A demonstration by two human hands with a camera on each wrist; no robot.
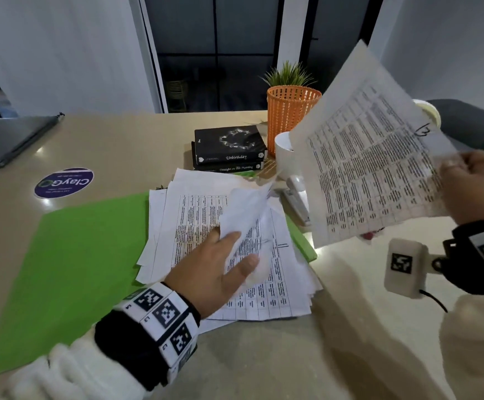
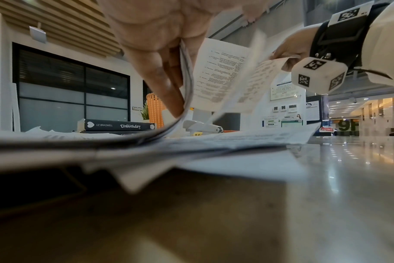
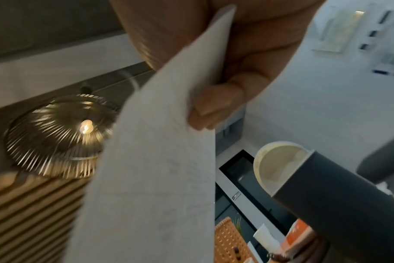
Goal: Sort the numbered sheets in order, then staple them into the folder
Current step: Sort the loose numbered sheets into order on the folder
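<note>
Reading from the left edge of the desk (image 1: 119,134), we meet first the green folder (image 1: 70,255), lying open and flat near the front left corner, its right half covered by the loose pile of sheets (image 1: 194,215). We see the left hand (image 1: 214,269) resting on that pile, thumb and fingers curled round the lifted corners of several upper sheets; the left wrist view shows these leaves bowed upward against the fingers (image 2: 167,85). Beside the pile's right edge lies the white stapler (image 1: 297,197), untouched. Farther right, above the desk's right side, the right hand (image 1: 477,186) pinches a single sheet (image 1: 373,157) by its margin, held well clear of the pile; a handwritten number near the pinch looks like a 3, though we cannot be sure. The two hands are well apart.

We judge the paper light, limp and easily creased: a sheet held at one edge droops and flutters, so a pinch near a corner or mid-margin, with the pile pressed flat by the other hand, should serve best. The stack is uneven and will likely slide unless squared before stapling.
</note>
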